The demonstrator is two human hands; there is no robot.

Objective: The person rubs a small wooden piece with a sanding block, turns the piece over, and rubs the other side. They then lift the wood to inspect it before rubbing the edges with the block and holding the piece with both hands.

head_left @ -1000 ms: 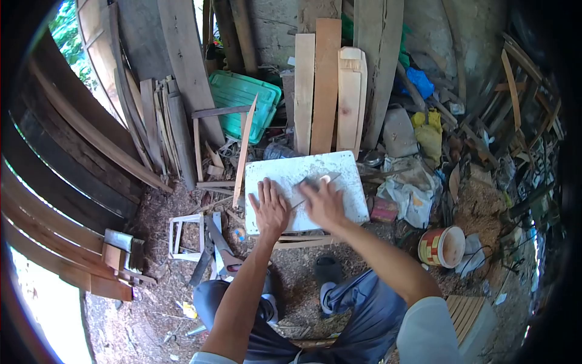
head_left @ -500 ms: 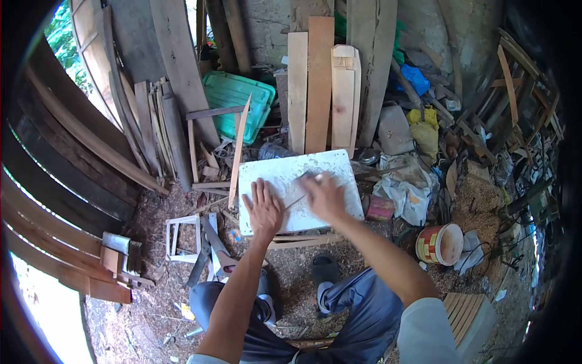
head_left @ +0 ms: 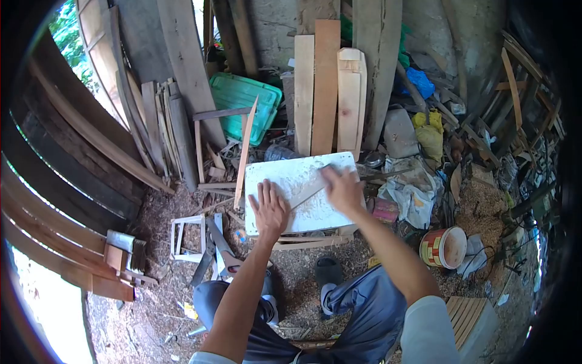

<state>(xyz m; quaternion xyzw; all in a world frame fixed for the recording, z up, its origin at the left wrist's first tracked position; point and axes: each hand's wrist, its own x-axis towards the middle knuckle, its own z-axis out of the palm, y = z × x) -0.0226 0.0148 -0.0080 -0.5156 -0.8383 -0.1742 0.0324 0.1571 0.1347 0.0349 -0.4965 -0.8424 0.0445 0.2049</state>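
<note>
A white, scuffed board (head_left: pixel 267 171) lies in front of me, with a thin wooden strip (head_left: pixel 308 195) slanting across it. My left hand (head_left: pixel 270 209) rests flat on the board, fingers spread, its inner edge at the strip's lower end. At the strip's upper right end is my right hand (head_left: pixel 344 191), blurred by motion. Its fingers are curled down round something small with a dark edge, mostly hidden, which I cannot make out.
A hand saw (head_left: pixel 223 246) and a small white frame (head_left: pixel 188 238) lie on the shaving-covered floor at left. Planks (head_left: pixel 326 91) lean on the back wall near a green crate lid (head_left: pixel 257 112). A paint bucket (head_left: pixel 444 247) stands at right.
My right hand has slid up and to the right along the strip, uncovering more of it. My left hand keeps its place on the board. The whole view has shifted slightly.
</note>
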